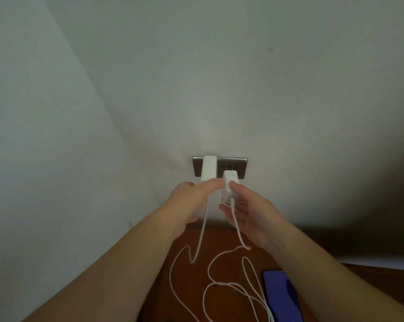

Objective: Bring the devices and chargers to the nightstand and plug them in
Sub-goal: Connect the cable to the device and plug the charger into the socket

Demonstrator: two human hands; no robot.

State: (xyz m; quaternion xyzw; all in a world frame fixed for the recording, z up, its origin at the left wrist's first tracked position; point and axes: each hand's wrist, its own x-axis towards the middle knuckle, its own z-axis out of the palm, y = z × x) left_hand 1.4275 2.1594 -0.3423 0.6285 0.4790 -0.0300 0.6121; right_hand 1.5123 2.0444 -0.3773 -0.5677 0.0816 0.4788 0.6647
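Prongs nearly in the socket, right hand grips the charger while left hand braces it with straight fingers for the push.

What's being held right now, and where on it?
The right-hand white charger, by its lower body near the cable end: right hand pinches it, left hand presses fingertips against its left side.

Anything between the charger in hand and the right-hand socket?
Nothing visible. The held charger, pinched by the right hand, is right at the free socket of the wall plate. The plugged-in charger sits close on its left, not in the path.
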